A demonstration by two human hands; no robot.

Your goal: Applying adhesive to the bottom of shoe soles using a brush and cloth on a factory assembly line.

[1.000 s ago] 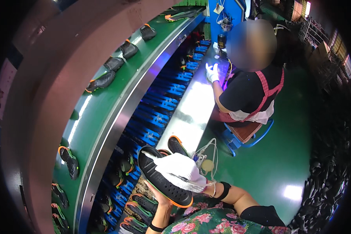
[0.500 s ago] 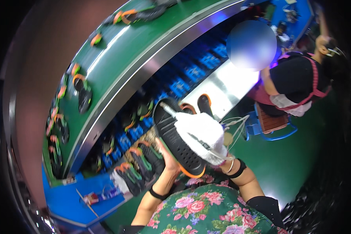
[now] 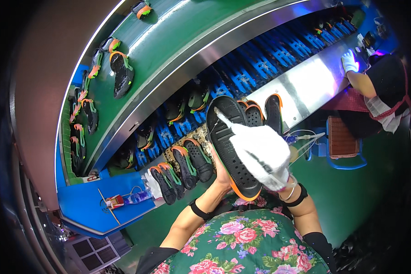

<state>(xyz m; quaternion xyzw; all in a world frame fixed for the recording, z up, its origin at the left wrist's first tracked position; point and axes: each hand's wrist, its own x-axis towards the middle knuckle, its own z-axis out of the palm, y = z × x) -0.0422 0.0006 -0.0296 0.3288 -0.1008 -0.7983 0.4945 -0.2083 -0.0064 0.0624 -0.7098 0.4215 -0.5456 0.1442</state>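
My left hand [image 3: 220, 172] is bare and grips a black clog-like shoe [image 3: 229, 148] by its left edge. The shoe stands tilted up before my apron, its perforated, grooved face showing and an orange rim at its near end. My right hand [image 3: 261, 153], in a white glove, is closed against the shoe's right side. From this glove a thin whitish tip [image 3: 223, 119] reaches onto the upper part of the shoe; I cannot tell whether it is a tool or a glove finger. Just behind stand more black shoes with orange edges [image 3: 274, 112].
Several black-and-orange shoes [image 3: 184, 166] line the ledge at left, by a blue tabletop [image 3: 84, 208] with a plastic bottle [image 3: 139, 197] and a stick. A green conveyor [image 3: 169, 50] curves beyond, above blue racks. At right are a stool [image 3: 343, 142] and a co-worker's gloved hand [image 3: 350, 61].
The view has swung, so the bench and stool sit farther right and lower. Both my hands still hold the same shoe, with the thin tip at its upper part.
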